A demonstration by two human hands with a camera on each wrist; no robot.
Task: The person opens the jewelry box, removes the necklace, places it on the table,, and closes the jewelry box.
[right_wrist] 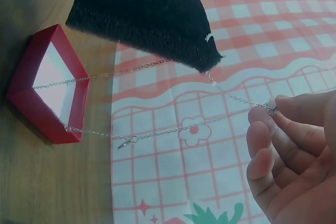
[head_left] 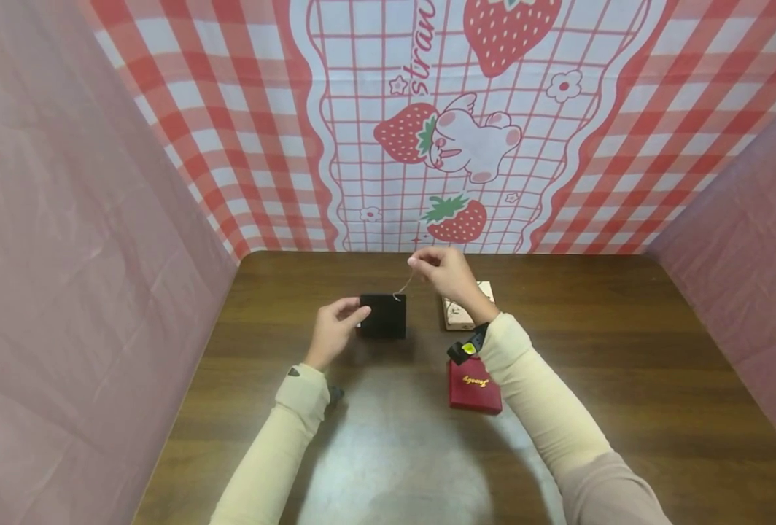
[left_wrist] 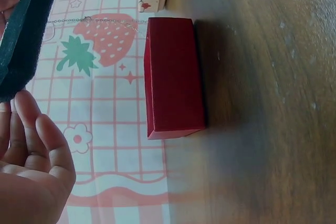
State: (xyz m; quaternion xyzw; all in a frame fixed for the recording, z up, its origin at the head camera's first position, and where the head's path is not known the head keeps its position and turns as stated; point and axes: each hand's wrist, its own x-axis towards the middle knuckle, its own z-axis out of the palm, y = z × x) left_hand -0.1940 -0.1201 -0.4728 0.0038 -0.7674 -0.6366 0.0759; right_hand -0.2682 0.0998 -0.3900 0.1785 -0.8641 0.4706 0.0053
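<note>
In the right hand (head_left: 445,273), a metal chain (right_wrist: 160,133) is glinting; in the left hand (head_left: 332,328), a fuzzy pad (head_left: 386,318) is looking matt; beneath both grips, a wood-grained table (head_left: 611,343) is shining.

A booth-like space: pink drapes (head_left: 92,255) and strawberry-print cloth (head_left: 362,87) border the table (head_left: 624,364)

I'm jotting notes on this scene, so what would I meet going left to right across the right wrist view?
Red open cardboard box with a white interior → black flat fuzzy pad → right-hand grip.
</note>
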